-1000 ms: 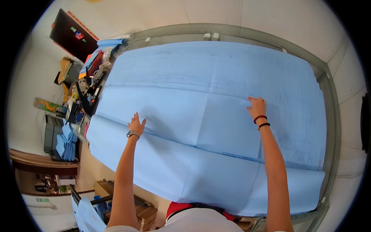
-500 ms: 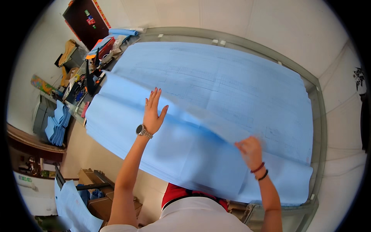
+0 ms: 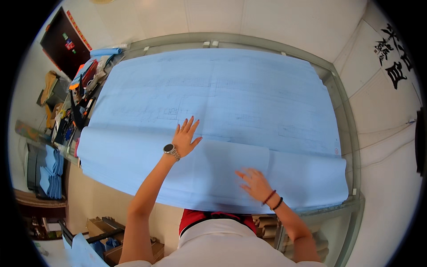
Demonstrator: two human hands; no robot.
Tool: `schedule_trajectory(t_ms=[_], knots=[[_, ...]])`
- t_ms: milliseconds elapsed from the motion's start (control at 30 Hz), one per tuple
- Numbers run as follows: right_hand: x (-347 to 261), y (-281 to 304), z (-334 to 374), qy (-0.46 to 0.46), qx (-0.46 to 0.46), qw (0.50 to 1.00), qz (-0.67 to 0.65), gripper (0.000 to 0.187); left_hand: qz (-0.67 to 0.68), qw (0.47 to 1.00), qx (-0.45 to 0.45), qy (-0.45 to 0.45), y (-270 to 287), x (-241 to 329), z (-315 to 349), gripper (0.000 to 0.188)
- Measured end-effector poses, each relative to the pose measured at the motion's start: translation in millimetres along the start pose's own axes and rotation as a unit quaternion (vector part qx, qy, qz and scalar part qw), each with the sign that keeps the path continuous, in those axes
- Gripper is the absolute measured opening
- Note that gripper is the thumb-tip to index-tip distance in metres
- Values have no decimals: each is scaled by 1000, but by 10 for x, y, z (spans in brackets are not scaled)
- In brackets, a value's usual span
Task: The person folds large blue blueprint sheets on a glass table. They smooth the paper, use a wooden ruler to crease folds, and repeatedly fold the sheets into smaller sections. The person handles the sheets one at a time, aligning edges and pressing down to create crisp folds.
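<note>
Large blue sheets of paper printed with fine line drawings [image 3: 249, 93] lie stacked across a glass-topped table. Along the near side, a plain blue fold [image 3: 129, 149] is turned back over the printed faces. My left hand [image 3: 183, 140], with a watch on its wrist, rests with fingers spread at the far edge of this fold. Lower and to the right, my right hand [image 3: 255, 183] is over the plain blue surface, fingers apart and a little blurred. It holds nothing; whether it touches the paper I cannot tell.
The table's glass rim [image 3: 342, 93] runs around the stack. Tools and clutter [image 3: 75, 111] crowd its left end, beside a blue roll [image 3: 106, 51]. Folded blue papers [image 3: 52, 173] stand farther left. Cardboard boxes [image 3: 100, 227] are on the floor at lower left.
The lifted, slanting paper edge has come down flat into an even fold. My right hand has let go of that edge, opened and moved left and nearer. The whole view has shifted.
</note>
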State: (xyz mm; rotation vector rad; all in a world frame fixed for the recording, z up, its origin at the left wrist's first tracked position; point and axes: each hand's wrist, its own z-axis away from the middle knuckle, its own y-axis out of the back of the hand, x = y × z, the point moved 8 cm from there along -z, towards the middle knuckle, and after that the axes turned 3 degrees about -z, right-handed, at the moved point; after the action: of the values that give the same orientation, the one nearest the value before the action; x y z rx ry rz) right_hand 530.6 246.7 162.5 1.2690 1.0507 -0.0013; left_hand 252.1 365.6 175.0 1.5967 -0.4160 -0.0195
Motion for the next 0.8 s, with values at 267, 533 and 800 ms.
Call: schedule_trajectory(t_ms=[267,533,800], knots=[[890,251,-32,-82,-77,983,142,39,-65,905,-420,-19,-756,514,-182,101],[1595,812,-1231,-1,-23,996,89,48,-21,978,-195,78,-1146,-104,-1794,83],[3243,1004,-2870,-28,60,994,88,62,-69,996,-15,62,-1667,-360,-1934,77]])
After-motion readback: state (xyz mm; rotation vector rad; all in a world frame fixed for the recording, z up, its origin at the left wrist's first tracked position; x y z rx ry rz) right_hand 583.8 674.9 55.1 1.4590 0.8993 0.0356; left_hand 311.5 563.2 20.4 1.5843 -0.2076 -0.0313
